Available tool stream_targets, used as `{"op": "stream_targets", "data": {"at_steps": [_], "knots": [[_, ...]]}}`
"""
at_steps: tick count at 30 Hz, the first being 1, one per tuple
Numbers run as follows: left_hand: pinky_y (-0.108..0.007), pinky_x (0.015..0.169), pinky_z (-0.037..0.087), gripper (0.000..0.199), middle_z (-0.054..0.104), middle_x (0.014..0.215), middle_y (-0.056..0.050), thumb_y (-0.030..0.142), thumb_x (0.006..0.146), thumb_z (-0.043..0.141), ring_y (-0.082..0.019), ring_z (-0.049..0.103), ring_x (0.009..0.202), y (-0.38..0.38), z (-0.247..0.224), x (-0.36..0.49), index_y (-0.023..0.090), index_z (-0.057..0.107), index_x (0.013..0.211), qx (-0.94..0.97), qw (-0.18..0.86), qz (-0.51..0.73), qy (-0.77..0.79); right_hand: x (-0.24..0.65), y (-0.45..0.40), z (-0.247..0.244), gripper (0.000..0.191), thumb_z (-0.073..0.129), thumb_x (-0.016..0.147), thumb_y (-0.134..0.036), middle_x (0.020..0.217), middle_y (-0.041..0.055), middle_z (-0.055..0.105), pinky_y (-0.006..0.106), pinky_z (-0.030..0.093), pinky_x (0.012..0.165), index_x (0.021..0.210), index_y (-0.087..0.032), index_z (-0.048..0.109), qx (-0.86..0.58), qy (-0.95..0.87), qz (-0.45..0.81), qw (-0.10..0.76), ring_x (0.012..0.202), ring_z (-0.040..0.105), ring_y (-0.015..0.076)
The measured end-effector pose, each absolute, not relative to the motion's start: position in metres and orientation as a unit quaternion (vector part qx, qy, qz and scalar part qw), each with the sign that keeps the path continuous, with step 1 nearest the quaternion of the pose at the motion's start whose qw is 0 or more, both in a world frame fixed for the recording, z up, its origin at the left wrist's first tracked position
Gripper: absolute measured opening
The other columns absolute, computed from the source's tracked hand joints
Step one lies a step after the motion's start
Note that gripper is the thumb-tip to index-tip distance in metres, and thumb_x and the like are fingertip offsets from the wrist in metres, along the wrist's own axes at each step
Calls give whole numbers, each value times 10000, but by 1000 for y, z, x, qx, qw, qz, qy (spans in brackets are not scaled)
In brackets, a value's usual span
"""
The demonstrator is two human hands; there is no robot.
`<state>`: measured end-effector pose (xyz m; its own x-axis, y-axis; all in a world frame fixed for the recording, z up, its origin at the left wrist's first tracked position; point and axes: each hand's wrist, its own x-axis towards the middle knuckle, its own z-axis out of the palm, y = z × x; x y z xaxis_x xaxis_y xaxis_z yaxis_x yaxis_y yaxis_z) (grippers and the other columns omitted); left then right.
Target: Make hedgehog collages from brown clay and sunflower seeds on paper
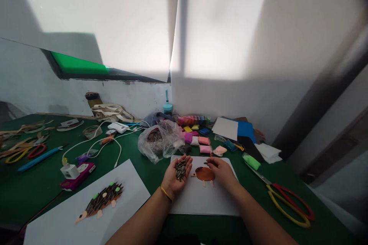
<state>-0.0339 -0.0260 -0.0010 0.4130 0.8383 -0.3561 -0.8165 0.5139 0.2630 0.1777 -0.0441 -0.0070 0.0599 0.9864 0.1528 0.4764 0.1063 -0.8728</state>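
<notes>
My left hand (170, 179), palm up and cupped, bears a small heap of striped sunflower seeds (181, 170). Beside it, on a white sheet of paper (195, 204), is a brown clay hedgehog (203, 175) with a pale snout and legs; a few dark seeds appear to sit on its upper front. My right hand (223, 173) is over the hedgehog's rear, thumb and fingers pinched on what looks like one dark sunflower seed (206, 163). Another paper at the left carries a finished-looking hedgehog (105, 198) covered in seeds, with green and pale dots.
Behind the paper stands a clear plastic bag (161, 139) of seeds, beside several coloured clay packets (205, 140). Large scissors (287, 203) lie at the right with a green clay packet (251, 161) near their tip. A purple power strip (77, 176) and white cables are at the left.
</notes>
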Motion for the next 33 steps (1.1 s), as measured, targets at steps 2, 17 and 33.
{"op": "stream_targets", "data": {"at_steps": [2, 17, 33], "knots": [[-356, 834, 531, 265, 619, 1104, -162, 249, 879, 458, -268, 545, 1119, -26, -1, -34, 93, 563, 1067, 23, 840, 492, 226, 177, -46, -4, 253, 451, 787, -289, 972, 54, 677, 299, 455, 790, 914, -202, 652, -603, -632, 277, 400, 909, 612, 203], [-360, 814, 537, 250, 636, 1066, -158, 246, 881, 442, -258, 581, 1071, -27, 1, -34, 103, 569, 1043, 23, 843, 484, 234, 166, -42, -5, 233, 453, 784, -166, 889, 50, 653, 293, 395, 802, 856, -204, 671, -598, -735, 134, 291, 894, 552, 195], [-355, 811, 538, 252, 647, 1042, -153, 248, 885, 434, -251, 594, 1052, -26, 0, -34, 102, 573, 1036, 30, 846, 482, 229, 161, -36, -13, 243, 441, 832, -178, 839, 49, 626, 269, 394, 787, 827, -194, 683, -594, -749, 104, 275, 852, 549, 171]]}}
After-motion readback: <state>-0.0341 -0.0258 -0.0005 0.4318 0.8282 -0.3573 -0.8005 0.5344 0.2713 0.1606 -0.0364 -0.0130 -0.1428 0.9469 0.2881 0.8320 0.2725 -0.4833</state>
